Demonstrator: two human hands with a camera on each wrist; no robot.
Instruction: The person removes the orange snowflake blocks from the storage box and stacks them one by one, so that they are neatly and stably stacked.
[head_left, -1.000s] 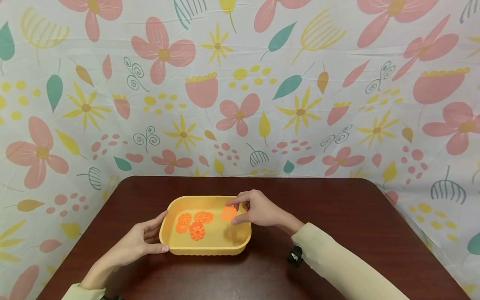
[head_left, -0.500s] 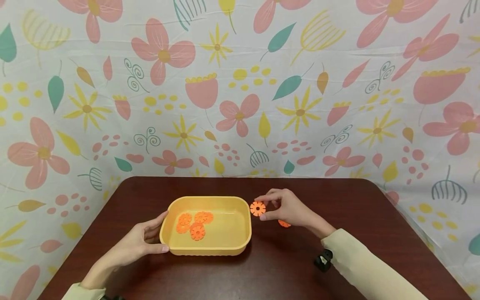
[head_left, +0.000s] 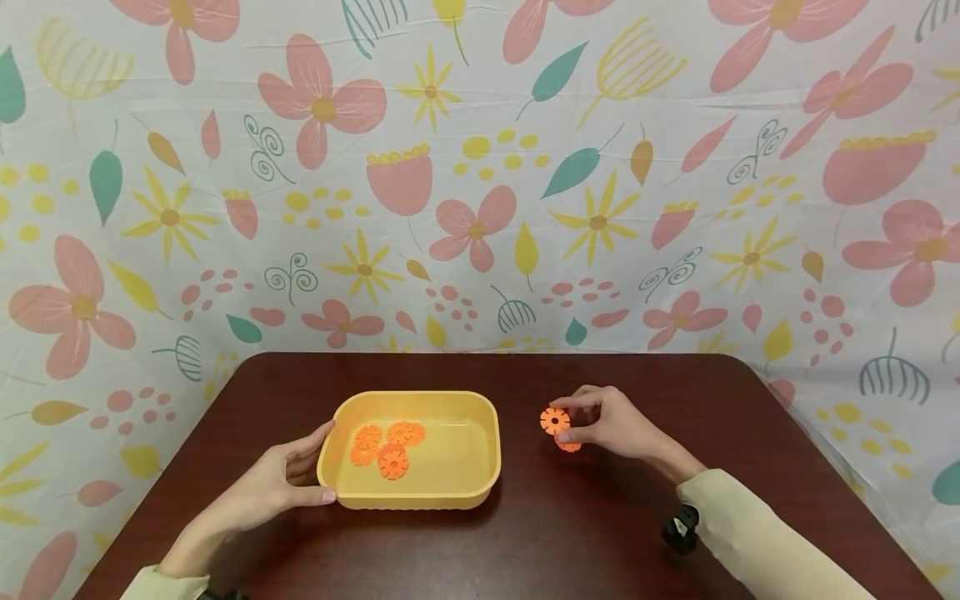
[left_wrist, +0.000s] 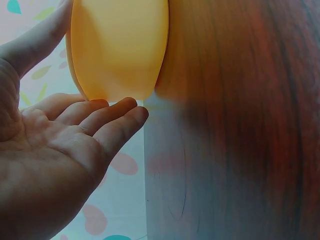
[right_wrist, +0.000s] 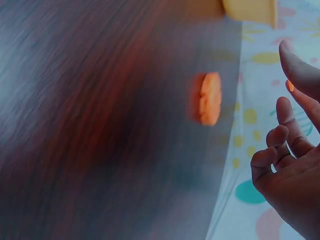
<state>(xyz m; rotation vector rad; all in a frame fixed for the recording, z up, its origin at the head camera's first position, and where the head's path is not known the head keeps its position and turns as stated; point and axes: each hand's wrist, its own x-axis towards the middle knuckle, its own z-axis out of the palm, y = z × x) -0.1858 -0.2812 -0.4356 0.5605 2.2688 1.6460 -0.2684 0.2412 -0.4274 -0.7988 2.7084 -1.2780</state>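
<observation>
At the left end of the yellow tray [head_left: 416, 502], my left hand [head_left: 258, 492] touches it with thumb and nearly straight fingers. In the left wrist view the fingertips [left_wrist: 131, 102] meet the tray's wall [left_wrist: 120, 55]. Several orange notched interlocking discs [head_left: 393, 462] lie in the tray's left half. My right hand [head_left: 618, 421] pinches another orange notched disc [head_left: 555, 420] by its edge, right of the tray. Behind and below that disc, more orange [head_left: 570, 446] shows partly covered. The right wrist view has an orange stack [right_wrist: 211, 99] with notched sides on the table; its count is unclear.
A dark brown wooden table [head_left: 465, 550] carries the tray. Behind it hangs a pale cloth [head_left: 480, 167] printed with flowers and leaves. A black wrist device [head_left: 681, 529] sits below the right sleeve [head_left: 757, 533].
Leaving the tray's right side, my right hand has carried the pinched disc rightward to above the orange stack on the table. My left hand and the tray stay in place.
</observation>
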